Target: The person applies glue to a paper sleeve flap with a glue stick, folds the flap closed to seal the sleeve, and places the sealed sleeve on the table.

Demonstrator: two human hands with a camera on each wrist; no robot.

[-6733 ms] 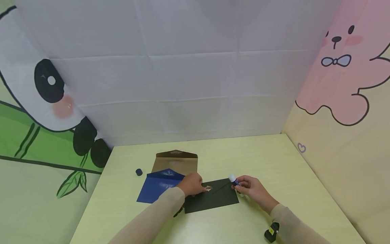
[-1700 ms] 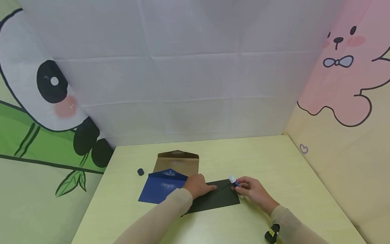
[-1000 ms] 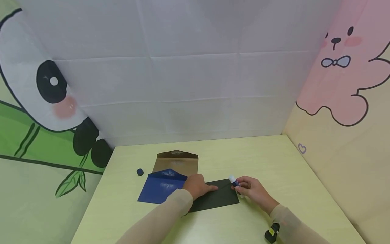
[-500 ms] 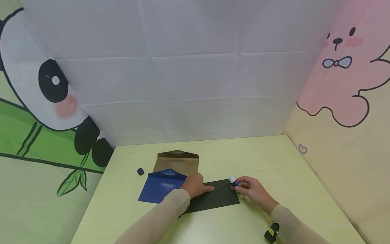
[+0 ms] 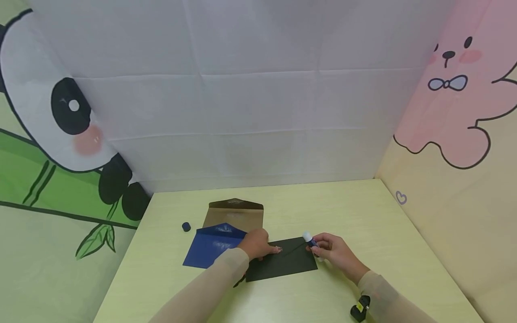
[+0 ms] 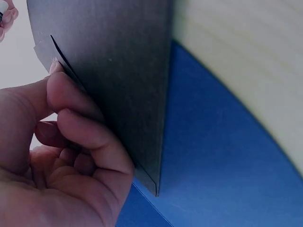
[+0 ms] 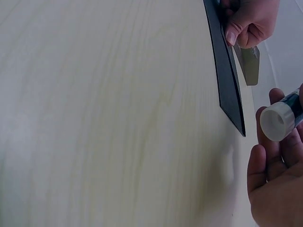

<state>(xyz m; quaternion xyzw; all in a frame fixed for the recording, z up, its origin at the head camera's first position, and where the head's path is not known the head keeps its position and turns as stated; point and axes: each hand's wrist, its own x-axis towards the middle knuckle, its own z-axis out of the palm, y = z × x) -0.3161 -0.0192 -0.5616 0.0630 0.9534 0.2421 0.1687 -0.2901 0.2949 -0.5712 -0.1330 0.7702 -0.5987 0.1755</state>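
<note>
My left hand point(image 5: 255, 245) lies over the left part of a black envelope point(image 5: 296, 262). Its fingers are curled, and the thumb presses on the flap beside a small pale emblem point(image 5: 279, 248). In the left wrist view, the curled fingers point(image 6: 90, 135) rest against the dark paper, close to the slightly raised flap edge. My right hand point(image 5: 337, 253) pinches a glue stick point(image 5: 311, 241) at the envelope's right edge, white end up and tilted. The right wrist view shows that glue stick point(image 7: 279, 120) between fingers and thumb, its pale round end facing the camera.
A blue envelope point(image 5: 206, 249) with its flap up lies left of the black one, partly under my left arm. Behind it is a brown envelope point(image 5: 234, 220), flap also up. A small dark blue cap point(image 5: 186, 227) sits farther left. White cloth point(image 5: 258, 157) stands behind the table.
The left hand, which had moved right over the flap, has slid back a little to the left, uncovering part of the emblem. My right hand and the glue stick have stayed in place.
</note>
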